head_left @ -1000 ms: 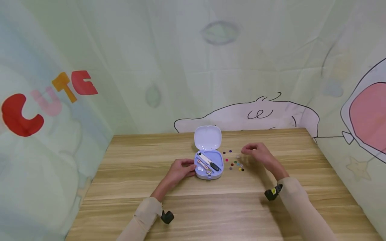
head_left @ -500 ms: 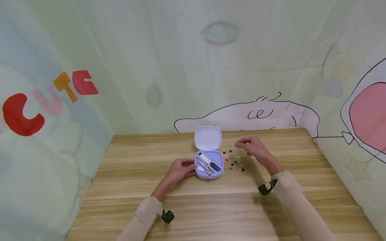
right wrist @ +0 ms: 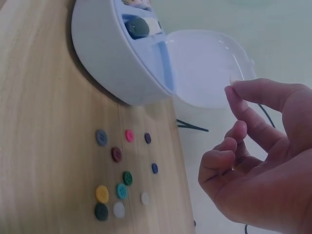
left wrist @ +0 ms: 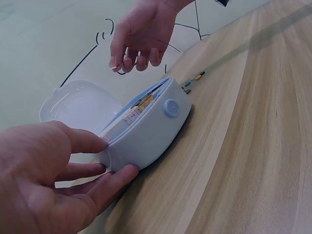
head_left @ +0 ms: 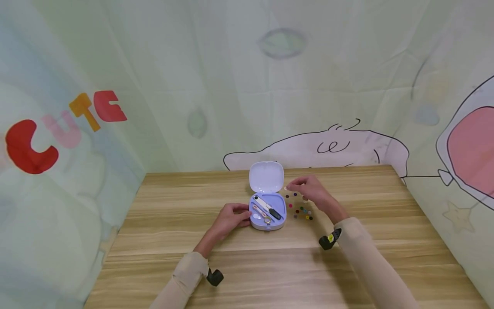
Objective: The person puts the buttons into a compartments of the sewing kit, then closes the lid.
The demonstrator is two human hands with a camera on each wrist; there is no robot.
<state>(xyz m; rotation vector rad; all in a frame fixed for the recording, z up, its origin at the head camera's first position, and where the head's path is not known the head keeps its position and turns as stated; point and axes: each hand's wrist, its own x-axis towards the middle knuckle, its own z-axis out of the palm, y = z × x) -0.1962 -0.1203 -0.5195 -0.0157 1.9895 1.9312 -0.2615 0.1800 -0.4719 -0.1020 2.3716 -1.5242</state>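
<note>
Over on the left, the hanging cloth [head_left: 154, 86] spells CUTE in chunky capitals: a red C [head_left: 17, 143], a pale pink U [head_left: 69, 139], an orange T [head_left: 85, 111] and a red E [head_left: 105, 107]. Inside the open case [left wrist: 146, 144], a pale printed strip [left wrist: 130, 118] carries what looks like a 7; its other marks are too small to make out.

L hand [head_left: 230, 218] touching box [head_left: 278, 200], R hand [head_left: 313, 191] nr btns [head_left: 301, 208]

Around the open box [head_left: 278, 200] in the head view, we could pass at six and ten o'clock over bare tabletop [head_left: 268, 262]. The raised lid [head_left: 266, 177] blocks us at twelve, the left hand [head_left: 230, 218] at nine, the right hand [head_left: 310, 191] at two; buttons [head_left: 297, 211] lie at three.
</note>
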